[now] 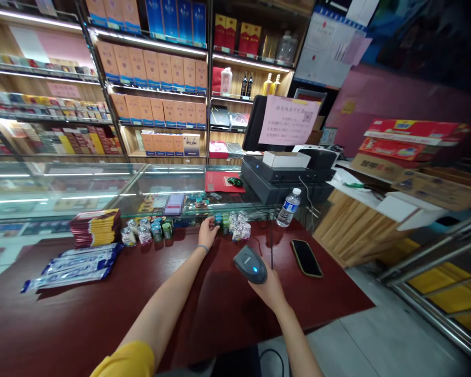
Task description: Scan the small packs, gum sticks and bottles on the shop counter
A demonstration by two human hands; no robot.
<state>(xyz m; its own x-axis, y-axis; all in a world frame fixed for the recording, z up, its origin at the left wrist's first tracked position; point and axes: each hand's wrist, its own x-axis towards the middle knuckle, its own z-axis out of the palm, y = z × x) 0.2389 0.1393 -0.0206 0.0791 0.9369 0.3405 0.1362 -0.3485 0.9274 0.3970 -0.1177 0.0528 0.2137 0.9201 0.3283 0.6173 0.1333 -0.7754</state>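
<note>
My right hand (272,293) is wrapped round the handle of a dark grey barcode scanner (251,264), which shows a lit blue light. Its head tilts up to the left above the dark red counter. Farther forward, my left hand (208,234) has curled fingers beside a small blue-green jar (219,219). Anything inside those fingers is too small to make out. Just right of it stand a green jar (226,225) and a cluster of small clear jars (239,228). Left of that hand is another group of clear jars (143,233), with blue and green jars (167,229) beside them.
Blue-and-white long packets (80,264) lie at left, near stacked maroon-and-yellow packs (96,228). A water bottle (289,208) and a phone (306,258) are at right. Behind are a glass display case (141,183), a mouse (235,181) and a monitor (255,123).
</note>
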